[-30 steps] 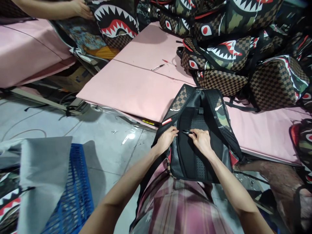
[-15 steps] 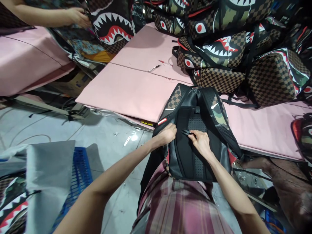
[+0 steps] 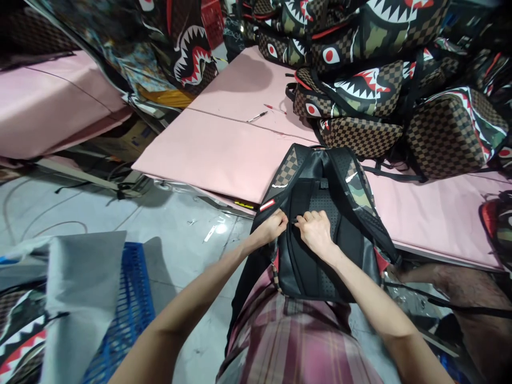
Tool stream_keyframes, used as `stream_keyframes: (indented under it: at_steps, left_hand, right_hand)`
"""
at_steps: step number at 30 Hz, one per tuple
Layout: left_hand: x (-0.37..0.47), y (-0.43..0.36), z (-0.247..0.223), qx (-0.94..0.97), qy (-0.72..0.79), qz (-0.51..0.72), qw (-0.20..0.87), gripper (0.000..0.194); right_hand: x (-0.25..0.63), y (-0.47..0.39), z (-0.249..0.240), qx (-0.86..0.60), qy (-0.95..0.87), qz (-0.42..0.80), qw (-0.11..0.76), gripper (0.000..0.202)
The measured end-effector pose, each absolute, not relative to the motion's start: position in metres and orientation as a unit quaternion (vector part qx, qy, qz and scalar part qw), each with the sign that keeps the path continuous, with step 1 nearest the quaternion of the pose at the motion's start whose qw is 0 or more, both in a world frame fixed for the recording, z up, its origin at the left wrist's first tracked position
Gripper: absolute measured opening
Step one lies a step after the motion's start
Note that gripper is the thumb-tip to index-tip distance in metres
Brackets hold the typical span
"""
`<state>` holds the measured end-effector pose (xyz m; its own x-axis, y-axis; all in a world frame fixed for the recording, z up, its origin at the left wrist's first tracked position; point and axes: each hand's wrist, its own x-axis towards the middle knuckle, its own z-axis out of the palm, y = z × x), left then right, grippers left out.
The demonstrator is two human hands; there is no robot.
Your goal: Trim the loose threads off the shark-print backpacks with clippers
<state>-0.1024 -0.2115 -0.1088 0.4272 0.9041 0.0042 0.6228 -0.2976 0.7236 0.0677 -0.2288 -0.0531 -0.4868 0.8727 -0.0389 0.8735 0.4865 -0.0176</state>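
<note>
A black backpack (image 3: 307, 266) with checkered and camouflage shoulder straps rests upright on my lap, its padded back panel facing me and its top against the pink table edge. My right hand (image 3: 317, 233) is closed around small dark thread snips (image 3: 294, 220); only their tips show, pointing left. Just left of these tips, my left hand (image 3: 276, 226) is closed in a pinch at the left side of the back panel. Whatever lies between its fingers is too small or hidden to make out.
Shark-mouth backpacks (image 3: 366, 90) are piled at the back right of the pink table (image 3: 208, 144). Two pens, one black pen (image 3: 257, 117) among them, lie there. A blue crate (image 3: 134, 298) draped with grey cloth (image 3: 86, 298) stands at lower left. Another person (image 3: 120, 58) handles a bag opposite.
My right hand has moved left and turned over, bringing the snips close to my left hand. The other person's bag has swung, and their forearm has left the view.
</note>
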Motion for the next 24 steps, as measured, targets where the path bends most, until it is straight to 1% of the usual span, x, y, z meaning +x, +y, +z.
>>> stream_keyframes:
  at_steps: [8, 13, 17, 18, 19, 21, 23, 24]
  left_hand:
    - [-0.103, -0.216, -0.101, 0.758, 0.496, 0.224, 0.359, 0.013]
    - [-0.100, -0.215, -0.104, 0.742, 0.508, 0.229, 0.372, 0.014]
    - [-0.104, -0.220, -0.092, 0.737, 0.500, 0.228, 0.394, 0.015]
    - [-0.107, -0.225, -0.085, 0.741, 0.481, 0.218, 0.415, 0.017]
    - [-0.112, -0.231, -0.078, 0.742, 0.449, 0.198, 0.457, 0.024]
    - [-0.122, -0.244, -0.064, 0.716, 0.363, 0.156, 0.576, 0.047]
    - [-0.134, -0.254, -0.057, 0.646, 0.332, 0.178, 0.664, 0.063]
    - [-0.140, -0.257, -0.058, 0.606, 0.360, 0.222, 0.674, 0.066]
  right_hand:
    - [0.071, -0.230, -0.051, 0.511, 0.859, -0.016, 0.020, 0.027]
    - [0.064, -0.232, -0.053, 0.507, 0.862, -0.005, 0.021, 0.028]
    - [0.065, -0.231, -0.055, 0.525, 0.851, -0.036, 0.006, 0.027]
    - [0.071, -0.232, -0.056, 0.536, 0.842, -0.055, -0.010, 0.026]
    - [0.080, -0.234, -0.058, 0.551, 0.830, -0.078, -0.033, 0.024]
    - [0.105, -0.244, -0.060, 0.582, 0.795, -0.141, -0.097, 0.024]
    - [0.137, -0.263, -0.061, 0.607, 0.746, -0.217, -0.168, 0.026]
    - [0.151, -0.274, -0.061, 0.619, 0.718, -0.249, -0.201, 0.027]
